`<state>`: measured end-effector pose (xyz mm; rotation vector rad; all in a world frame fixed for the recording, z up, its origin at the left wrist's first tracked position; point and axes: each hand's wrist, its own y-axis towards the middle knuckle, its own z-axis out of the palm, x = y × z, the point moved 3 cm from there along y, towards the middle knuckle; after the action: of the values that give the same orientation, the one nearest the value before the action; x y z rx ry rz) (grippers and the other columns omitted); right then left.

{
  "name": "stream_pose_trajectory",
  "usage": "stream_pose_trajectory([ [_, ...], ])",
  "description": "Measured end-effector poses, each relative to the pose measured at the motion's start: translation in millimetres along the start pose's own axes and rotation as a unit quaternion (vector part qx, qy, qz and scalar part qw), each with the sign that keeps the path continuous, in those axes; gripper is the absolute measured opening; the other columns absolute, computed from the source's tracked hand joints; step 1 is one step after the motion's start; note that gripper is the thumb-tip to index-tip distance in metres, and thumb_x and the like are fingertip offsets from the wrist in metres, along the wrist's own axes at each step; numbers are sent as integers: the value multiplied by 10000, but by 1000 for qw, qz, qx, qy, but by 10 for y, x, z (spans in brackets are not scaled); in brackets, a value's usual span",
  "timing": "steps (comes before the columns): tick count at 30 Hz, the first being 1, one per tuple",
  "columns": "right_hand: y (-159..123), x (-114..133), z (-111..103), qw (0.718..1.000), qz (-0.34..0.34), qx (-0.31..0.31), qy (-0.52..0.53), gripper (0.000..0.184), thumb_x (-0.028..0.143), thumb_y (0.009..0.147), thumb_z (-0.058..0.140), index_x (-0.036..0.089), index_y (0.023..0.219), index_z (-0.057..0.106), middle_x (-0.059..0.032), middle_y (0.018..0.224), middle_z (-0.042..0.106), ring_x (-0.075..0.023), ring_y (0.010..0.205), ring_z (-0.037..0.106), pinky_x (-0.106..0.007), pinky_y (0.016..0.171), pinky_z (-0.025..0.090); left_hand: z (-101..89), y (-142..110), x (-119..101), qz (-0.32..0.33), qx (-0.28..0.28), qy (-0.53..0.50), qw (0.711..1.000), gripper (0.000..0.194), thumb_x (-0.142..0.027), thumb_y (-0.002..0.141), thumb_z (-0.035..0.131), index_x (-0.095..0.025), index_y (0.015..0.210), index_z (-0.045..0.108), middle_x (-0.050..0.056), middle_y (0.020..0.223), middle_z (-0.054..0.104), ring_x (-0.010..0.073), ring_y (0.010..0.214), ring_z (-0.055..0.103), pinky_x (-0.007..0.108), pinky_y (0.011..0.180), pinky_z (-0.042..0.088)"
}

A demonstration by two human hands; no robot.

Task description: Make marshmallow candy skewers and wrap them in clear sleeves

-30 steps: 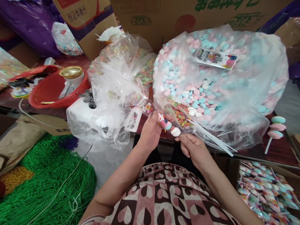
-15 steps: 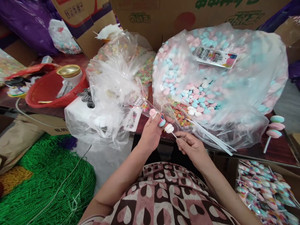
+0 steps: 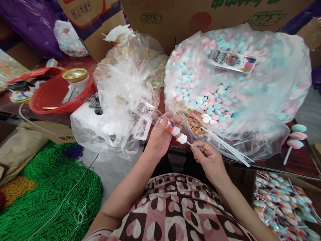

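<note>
Two-Handed Hold at the Desk (image 3: 304,164)

A large clear bag (image 3: 265,90) of pink, blue and white sweets covers much of its right side. Left hand (image 3: 158,140) and right hand (image 3: 207,156) are both clamped: the left around a printed clear wrapper (image 3: 149,111) and the candy skewer (image 3: 177,131), held between them near the desk's front edge; the right on its thin white stick (image 3: 189,144).

The top (image 3: 175,211) is checked in dusty pink, dark brown and cream, with split two-tone hearts in the squares. Its left sleeve (image 3: 100,233) has a striped edge. The left hand (image 3: 158,140) and right hand (image 3: 207,154) are bare. Dark cloth (image 3: 162,167) beyond, perhaps trousers, is shadowed.
</note>
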<state>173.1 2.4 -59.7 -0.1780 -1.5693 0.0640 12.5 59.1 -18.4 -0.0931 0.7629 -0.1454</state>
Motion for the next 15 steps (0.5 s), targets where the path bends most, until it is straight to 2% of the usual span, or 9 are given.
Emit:
stream_pose_trajectory([
  [3,-15,8,16,999,-27,-17,-19,191,381,804,679,197,829,630,59,571,467,-85,490,385,-216,442,308,9,-8,65,5,-16,-9,1000,229,-382,781,747,-217,890,630,-1,782,694,190,870,688,381,874,524],
  [5,-24,5,25,999,-34,-28,-29,192,385,820,667,198,846,632,62,565,460,-84,483,379,-217,437,294,28,-29,133,2,-12,-18,1000,174,-344,802,733,-215,834,620,-17,757,680,157,834,675,363,890,521],
  [7,-30,-1,48,999,-27,-14,-29,213,407,836,657,196,862,636,71,532,436,-83,464,364,-218,427,270,40,-50,191,-1,-6,-22,1000,151,-327,826,711,-210,808,617,-19,755,677,136,821,664,347,908,516],
  [12,-19,-37,98,998,28,35,36,308,489,847,652,182,842,644,91,465,350,-66,410,287,-220,403,183,22,-77,207,-15,0,-15,1000,186,-371,819,709,-210,875,634,8,804,701,159,877,679,341,895,521],
  [15,-1,-35,82,998,37,29,48,303,487,850,654,183,842,642,86,457,381,-69,411,304,-221,408,208,-2,-47,115,-17,-1,2,1000,345,-472,778,729,-244,1015,624,34,950,723,198,937,690,376,893,526],
])
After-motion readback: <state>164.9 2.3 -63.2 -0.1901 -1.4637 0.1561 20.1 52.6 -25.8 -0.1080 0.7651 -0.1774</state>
